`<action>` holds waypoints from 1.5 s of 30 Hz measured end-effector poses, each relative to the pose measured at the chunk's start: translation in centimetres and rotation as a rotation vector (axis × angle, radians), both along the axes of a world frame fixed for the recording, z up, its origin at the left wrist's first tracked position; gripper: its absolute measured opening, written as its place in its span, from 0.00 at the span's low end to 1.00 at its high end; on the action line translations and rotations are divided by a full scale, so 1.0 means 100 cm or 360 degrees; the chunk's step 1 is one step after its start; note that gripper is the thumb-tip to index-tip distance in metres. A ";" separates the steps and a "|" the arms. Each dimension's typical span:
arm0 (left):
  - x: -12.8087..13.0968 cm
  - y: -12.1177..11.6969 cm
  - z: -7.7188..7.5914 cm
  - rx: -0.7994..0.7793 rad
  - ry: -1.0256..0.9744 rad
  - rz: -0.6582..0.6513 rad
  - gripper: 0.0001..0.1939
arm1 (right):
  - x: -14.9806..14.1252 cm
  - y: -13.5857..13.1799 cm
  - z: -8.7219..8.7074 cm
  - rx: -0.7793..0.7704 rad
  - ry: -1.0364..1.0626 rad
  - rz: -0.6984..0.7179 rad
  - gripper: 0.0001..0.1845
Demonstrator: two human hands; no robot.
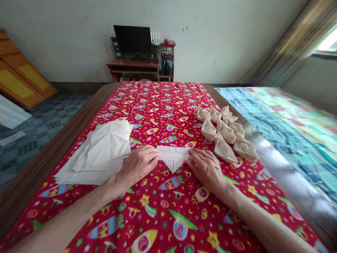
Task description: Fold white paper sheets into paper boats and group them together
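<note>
Folded paper sheet lies on the bench at 12 o'clock from the wrists, a flat strip with a triangular point aimed back at the person. Left hand rests flat, fingers on the sheet's left end; right hand mirrors it at the right end. Both are open and pressing down, neither pinching. Stack of creased paper sits at 10 o'clock, just beside the left hand; a cluster of boat-shaped paper folds sits at 2 o'clock, near the right hand. Red rocket-print cloth covers the wooden bench, with a patchwork bed cover beyond at 3 o'clock. Risks: uneven pressure could let the sheet skew on the cloth, setting a crease off-line; a wide right-hand sweep could nudge the folds toward the bench edge — the stack is equally exposed to the left wrist.
</note>
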State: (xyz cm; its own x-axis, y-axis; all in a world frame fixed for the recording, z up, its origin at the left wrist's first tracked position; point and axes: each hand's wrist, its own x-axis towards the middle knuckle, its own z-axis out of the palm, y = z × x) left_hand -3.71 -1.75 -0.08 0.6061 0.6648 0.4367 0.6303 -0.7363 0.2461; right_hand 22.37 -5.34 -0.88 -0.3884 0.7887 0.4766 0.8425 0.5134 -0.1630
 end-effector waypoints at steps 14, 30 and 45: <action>0.028 0.037 0.005 -0.0354 0.0303 0.0178 0.21 | 0.010 0.026 -0.011 -0.0176 0.0187 0.0081 0.28; 0.037 0.010 0.036 -0.0288 -0.0094 -0.0016 0.09 | 0.002 0.021 0.010 -0.0495 0.0834 0.0100 0.04; 0.034 -0.011 0.016 0.0222 0.0541 -0.0014 0.07 | 0.001 0.009 0.008 0.0185 -0.0349 0.0336 0.12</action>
